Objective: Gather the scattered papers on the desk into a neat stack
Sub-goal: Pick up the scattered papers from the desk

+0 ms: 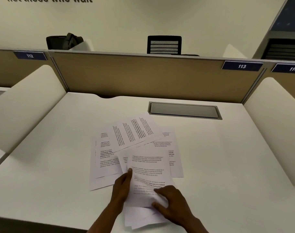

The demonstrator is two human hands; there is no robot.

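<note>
**Both hands on the front sheets, the rest fanned out behind**

Printed papers (135, 148) lie spread over the middle of the white tabletop (227, 157), overlapping at odd angles. One sheet at the back (133, 133) sits turned sideways on top of the others, its text running up and down. More pages poke out to the left and right beneath it.

Nearest the front edge, a small bunch of sheets (148, 180) is held between two hands. The left hand (121, 187) grips the bunch's left edge, thumb up on the printed face. The right hand (173, 202) has its fingers curled round the lower right corner, and the paper crumples there. The lower ends of these sheets hang past the tabletop's front edge, unevenly.

Behind the papers, a grey cable hatch (185, 110) is set flush in the surface. A tan divider panel (143, 76) closes off the back, carrying a blue tag reading 113 (242, 66). White side screens curve up on either side. Beyond the divider, a black mesh chair back (164, 44) shows against the wall
</note>
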